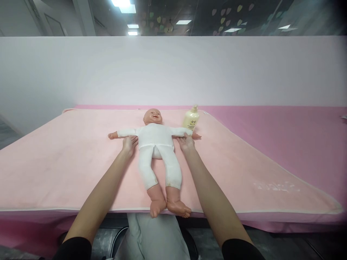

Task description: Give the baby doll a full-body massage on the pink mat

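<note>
One doll (155,144) (white-suited), one pump bottle (191,119), one pink blanket (67,162), two hands.

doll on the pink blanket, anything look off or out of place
Slightly: the doll lies with its feet over the blanket's front edge, and its white leggings look stained near the ankles. The bottle stands upright.

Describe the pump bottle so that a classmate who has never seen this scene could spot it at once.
Start at the pale pink blanket spread over the pink table. A baby doll in white lies face up in its middle, and the right hand touches one of its outstretched arms. Just beyond that arm stands the pump bottle, cream yellow and the only upright thing on the blanket.
</note>
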`<state>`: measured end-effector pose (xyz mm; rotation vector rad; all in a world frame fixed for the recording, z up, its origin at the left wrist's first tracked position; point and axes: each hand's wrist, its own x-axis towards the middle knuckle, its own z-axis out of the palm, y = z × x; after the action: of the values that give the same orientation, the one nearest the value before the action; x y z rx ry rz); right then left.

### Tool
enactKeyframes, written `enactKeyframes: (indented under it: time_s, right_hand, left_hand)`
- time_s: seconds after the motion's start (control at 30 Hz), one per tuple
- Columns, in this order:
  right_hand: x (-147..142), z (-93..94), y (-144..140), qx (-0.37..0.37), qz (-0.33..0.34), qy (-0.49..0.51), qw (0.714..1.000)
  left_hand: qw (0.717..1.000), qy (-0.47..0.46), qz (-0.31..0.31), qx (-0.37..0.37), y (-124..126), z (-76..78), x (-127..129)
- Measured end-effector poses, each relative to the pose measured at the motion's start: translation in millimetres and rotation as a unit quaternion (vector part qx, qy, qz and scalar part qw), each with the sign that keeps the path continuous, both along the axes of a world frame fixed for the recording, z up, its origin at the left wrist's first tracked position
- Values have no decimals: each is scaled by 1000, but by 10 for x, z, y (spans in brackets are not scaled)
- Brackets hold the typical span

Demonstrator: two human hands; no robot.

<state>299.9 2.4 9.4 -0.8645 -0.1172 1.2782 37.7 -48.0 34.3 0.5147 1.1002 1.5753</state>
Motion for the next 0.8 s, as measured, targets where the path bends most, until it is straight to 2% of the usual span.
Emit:
enactKeyframes:
  time_s: [0.8]
  right_hand:
    - [1,26,-18,0,4,1,1000]
  left_hand:
    - [1000,-4,-3,-9,50,-58,-42]
